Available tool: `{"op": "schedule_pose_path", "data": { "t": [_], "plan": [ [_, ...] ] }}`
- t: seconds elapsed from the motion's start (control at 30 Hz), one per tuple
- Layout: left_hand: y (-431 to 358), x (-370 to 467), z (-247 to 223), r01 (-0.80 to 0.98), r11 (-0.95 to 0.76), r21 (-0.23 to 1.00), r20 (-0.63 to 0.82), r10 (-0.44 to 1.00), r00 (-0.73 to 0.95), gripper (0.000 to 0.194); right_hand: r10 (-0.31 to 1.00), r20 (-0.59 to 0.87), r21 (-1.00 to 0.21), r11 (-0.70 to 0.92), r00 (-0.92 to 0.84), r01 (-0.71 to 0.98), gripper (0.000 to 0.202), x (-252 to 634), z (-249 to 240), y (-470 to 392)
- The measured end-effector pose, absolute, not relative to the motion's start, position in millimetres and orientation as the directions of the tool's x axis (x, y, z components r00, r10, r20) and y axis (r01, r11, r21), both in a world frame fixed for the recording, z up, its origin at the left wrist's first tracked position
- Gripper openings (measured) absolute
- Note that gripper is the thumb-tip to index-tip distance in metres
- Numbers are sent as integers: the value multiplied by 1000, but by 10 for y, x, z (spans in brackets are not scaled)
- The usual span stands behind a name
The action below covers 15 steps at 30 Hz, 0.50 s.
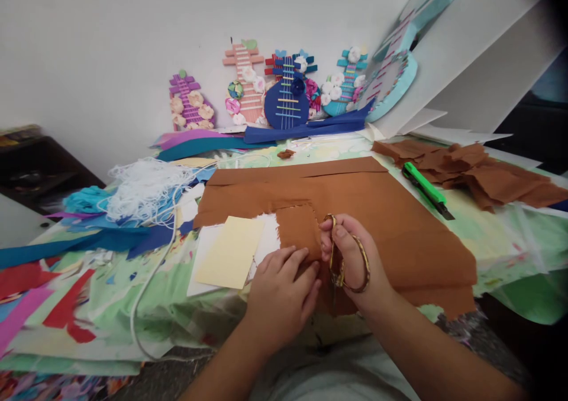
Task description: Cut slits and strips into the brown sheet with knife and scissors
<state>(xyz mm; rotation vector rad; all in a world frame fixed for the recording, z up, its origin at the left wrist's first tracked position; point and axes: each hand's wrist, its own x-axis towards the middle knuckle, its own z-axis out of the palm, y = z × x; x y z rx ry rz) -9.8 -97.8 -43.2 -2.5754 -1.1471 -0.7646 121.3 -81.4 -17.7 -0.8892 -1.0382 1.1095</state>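
Note:
A large brown sheet of fabric or crepe paper (pixel 373 212) lies across the middle of the table. My right hand (pixel 355 259) grips a pair of scissors (pixel 336 274) by the patterned gold handles, with the blades toward me over the sheet's near part. Flat on the sheet, my left hand (pixel 286 285) rests with its fingers stretched out, beside a smaller brown piece (pixel 297 226) with frayed edges. Just left of that hand, a pale yellow card (pixel 231 253) overlaps a white sheet (pixel 199 277).
A green utility knife (pixel 426 191) lies at the right, near crumpled brown scraps (pixel 483 173). Tangled white cord (pixel 142 188) and coloured strips fill the left. Decorated stringed-instrument models, including a blue one (pixel 286 105), lean on the wall. A painted tablecloth (pixel 177 324) covers the table.

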Motion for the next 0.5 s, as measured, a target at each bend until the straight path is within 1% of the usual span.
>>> {"op": "schedule_pose_path", "data": {
  "t": [0.1, 0.17, 0.27, 0.4, 0.5],
  "plan": [
    [-979, -87, -566, 751, -645, -145, 677, 488, 550, 25, 980, 147, -946, 178, 130, -271, 28, 1194, -176, -810],
    [-978, -82, -629, 754, -629, -190, 715, 438, 546, 25, 984, 118, -954, 150, 134, -259, 28, 1188, -179, -808],
    [-974, -80, -653, 742, -641, -198, 721, 417, 553, 25, 985, 104, -962, 134, 134, -237, 29, 1194, -194, -803],
    [-974, -86, -631, 731, -649, -211, 712, 411, 570, 26, 982, 138, -963, 163, 129, -214, 30, 1220, -217, -797],
    [-977, -86, -633, 736, -645, -205, 723, 407, 558, 27, 983, 133, -968, 156, 125, -198, 31, 1233, -207, -805]
  ]
}}
